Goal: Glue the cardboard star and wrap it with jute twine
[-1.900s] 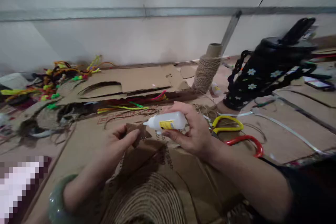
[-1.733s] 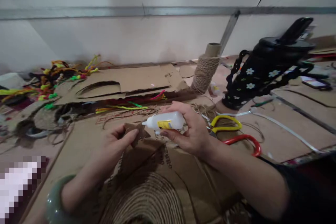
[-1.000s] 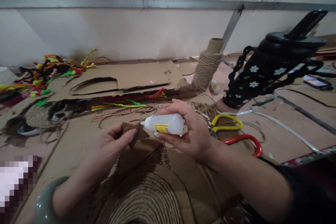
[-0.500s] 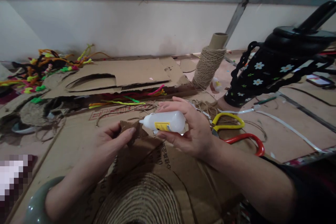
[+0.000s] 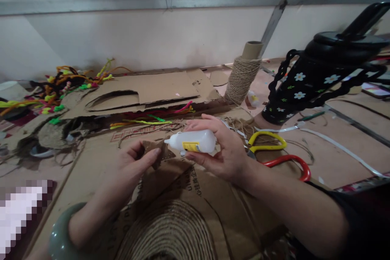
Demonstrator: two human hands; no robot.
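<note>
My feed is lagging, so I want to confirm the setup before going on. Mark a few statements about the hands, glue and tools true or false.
1. The right hand holds the glue bottle. True.
2. Its nozzle points at the scissors. False: it points at the cardboard piece pinched in the left hand.
3. The scissors lie to the right of the right hand, with no hand on them. True.
4. The twine spool lies on its side. False: it stands upright.

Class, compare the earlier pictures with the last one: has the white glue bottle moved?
No. The glue bottle in the right hand keeps its place left of the yellow scissor handle, nozzle at the cardboard piece in the left hand.
</note>
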